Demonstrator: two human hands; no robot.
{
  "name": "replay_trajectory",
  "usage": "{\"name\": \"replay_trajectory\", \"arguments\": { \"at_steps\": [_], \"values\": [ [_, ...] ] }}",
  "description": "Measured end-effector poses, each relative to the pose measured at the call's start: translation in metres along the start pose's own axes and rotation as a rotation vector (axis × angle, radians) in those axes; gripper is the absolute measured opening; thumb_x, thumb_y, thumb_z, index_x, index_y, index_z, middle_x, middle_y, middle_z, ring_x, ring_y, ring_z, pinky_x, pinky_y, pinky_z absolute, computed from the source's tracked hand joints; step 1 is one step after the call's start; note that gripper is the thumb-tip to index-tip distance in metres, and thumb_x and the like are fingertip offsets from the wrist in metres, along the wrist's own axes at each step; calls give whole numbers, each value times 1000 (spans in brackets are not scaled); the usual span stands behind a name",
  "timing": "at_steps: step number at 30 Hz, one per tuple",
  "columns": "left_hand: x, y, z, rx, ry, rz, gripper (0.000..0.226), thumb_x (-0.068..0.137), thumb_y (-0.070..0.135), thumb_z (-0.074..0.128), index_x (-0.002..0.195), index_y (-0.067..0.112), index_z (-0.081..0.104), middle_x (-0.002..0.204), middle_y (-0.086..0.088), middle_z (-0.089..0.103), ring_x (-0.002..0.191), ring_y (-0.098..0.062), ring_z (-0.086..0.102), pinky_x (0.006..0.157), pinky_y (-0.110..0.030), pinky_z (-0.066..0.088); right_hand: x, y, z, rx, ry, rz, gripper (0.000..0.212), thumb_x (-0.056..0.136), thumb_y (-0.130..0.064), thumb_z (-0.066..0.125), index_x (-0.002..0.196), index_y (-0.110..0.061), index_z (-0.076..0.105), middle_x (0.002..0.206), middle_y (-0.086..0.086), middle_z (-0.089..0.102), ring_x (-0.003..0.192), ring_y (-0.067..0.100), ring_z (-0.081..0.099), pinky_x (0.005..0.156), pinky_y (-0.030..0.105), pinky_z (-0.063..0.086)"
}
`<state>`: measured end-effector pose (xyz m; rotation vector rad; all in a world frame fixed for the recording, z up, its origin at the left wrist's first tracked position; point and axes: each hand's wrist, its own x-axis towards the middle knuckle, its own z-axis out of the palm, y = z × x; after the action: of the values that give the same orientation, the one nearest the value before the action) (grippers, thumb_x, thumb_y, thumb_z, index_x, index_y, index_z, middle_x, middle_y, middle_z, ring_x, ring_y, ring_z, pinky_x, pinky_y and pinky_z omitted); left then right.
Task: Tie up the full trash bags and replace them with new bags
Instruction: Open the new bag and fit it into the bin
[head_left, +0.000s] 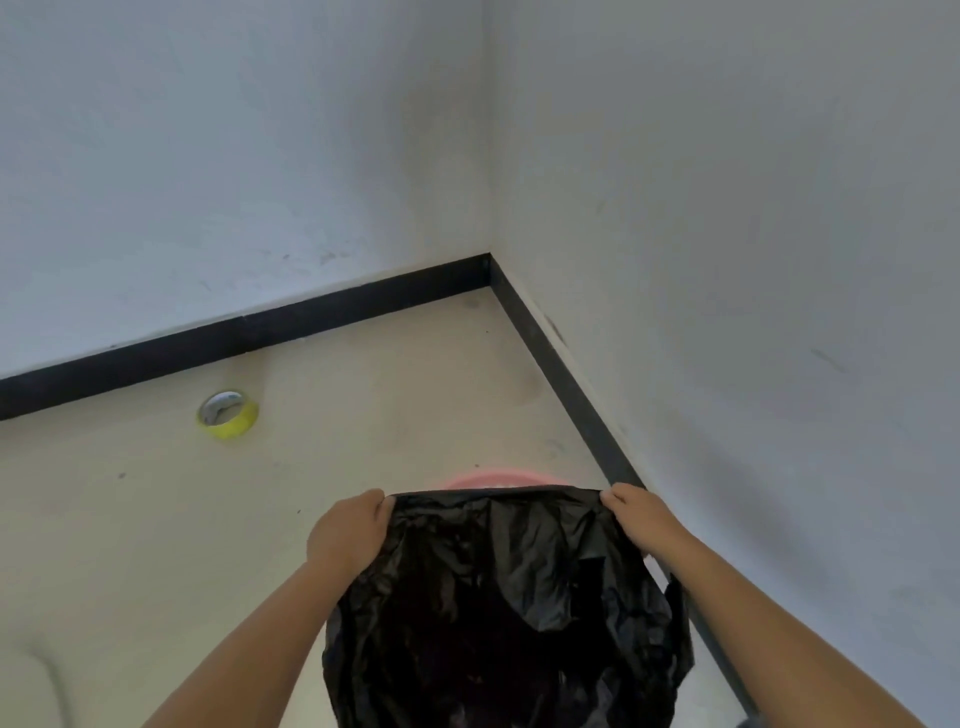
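Both hands hold a black trash bag (498, 597) taut by its top edge: the left hand (347, 530) pinches the left corner, the right hand (641, 517) pinches the right corner, fingers curled around the plastic. The crinkled bag hangs between the forearms, just above a pink bin (493, 479) whose rim peeks out behind it. A roll of yellow tape (227, 414) lies on the pale floor (156, 519) well to the left, near the black baseboard (260, 332) in a corner of white walls (727, 208).
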<state>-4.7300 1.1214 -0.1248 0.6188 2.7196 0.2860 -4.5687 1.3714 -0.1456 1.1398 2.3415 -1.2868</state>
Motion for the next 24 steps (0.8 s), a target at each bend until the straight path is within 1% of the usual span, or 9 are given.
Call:
{"name": "replay_trajectory", "arguments": {
  "at_steps": [4, 7, 10, 12, 14, 17, 20, 22, 24],
  "values": [
    [2, -4, 11, -106, -38, -81, 41, 98, 32, 27, 62, 16, 40, 86, -14, 61, 96, -31, 58, 71, -30, 37, -3, -7, 0, 110, -62, 103, 39, 98, -27, 33, 96, 5, 57, 102, 25, 55, 85, 32, 56, 64, 27, 37],
    [7, -1, 9, -204, 17, -84, 34, 96, 26, 36, 73, 9, 55, 88, -13, 61, 95, -30, 57, 70, -27, 33, 1, -7, -4, 27, -59, 125, 39, 96, -27, 38, 67, -5, 52, 68, 12, 46, 62, 26, 46, 50, 27, 28],
    [10, 9, 9, -394, 58, -1, 23, 93, 12, 43, 95, 4, 65, 93, -5, 61, 93, -19, 53, 75, -22, 31, 8, -4, -4, 36, 66, 115, 45, 95, -23, 44, 52, -10, 39, 57, 7, 40, 65, 24, 43, 50, 27, 26],
    [9, 14, 10, -484, 41, 17, 21, 93, 10, 44, 86, 8, 63, 84, -3, 60, 86, -18, 51, 70, -24, 32, 8, -5, -5, 192, 58, 172, 34, 93, -22, 49, 70, 1, 60, 80, 21, 58, 80, 27, 54, 61, 30, 41],
    [8, 16, 14, -449, -6, 30, 31, 93, 13, 44, 63, 17, 51, 66, 0, 53, 75, -19, 48, 60, -23, 33, 6, -5, -5, 325, 30, 278, 36, 90, -22, 55, 105, 10, 59, 112, 24, 59, 97, 31, 56, 80, 35, 45],
    [1, 10, 22, -524, -325, -35, 43, 96, 12, 38, 54, 15, 38, 58, -1, 40, 60, -16, 40, 50, -14, 28, 9, 3, -2, 368, -42, 352, 31, 86, -20, 60, 104, 6, 57, 101, 18, 58, 88, 29, 54, 76, 32, 42],
    [-7, 0, 31, -538, -618, -132, 36, 94, 5, 36, 68, 6, 60, 66, -5, 55, 60, -15, 50, 55, -20, 39, 17, 13, 5, 115, -129, 387, 27, 93, -15, 46, 66, -10, 46, 69, 3, 43, 68, 18, 45, 71, 25, 36],
    [-11, -3, 39, -512, -577, -181, 42, 90, -3, 38, 55, 10, 57, 54, 0, 50, 55, -15, 41, 52, -22, 35, 17, 17, 10, -129, -133, 361, 38, 96, -15, 35, 58, -18, 32, 68, 1, 37, 66, 15, 41, 68, 22, 33],
    [-11, -6, 45, -593, -455, -232, 59, 88, -7, 39, 36, 19, 45, 41, 4, 42, 56, -16, 33, 56, -29, 25, 19, 23, 13, -212, -162, 259, 34, 98, -17, 32, 66, -13, 45, 85, 9, 48, 81, 19, 48, 68, 22, 30]
  ]
}}
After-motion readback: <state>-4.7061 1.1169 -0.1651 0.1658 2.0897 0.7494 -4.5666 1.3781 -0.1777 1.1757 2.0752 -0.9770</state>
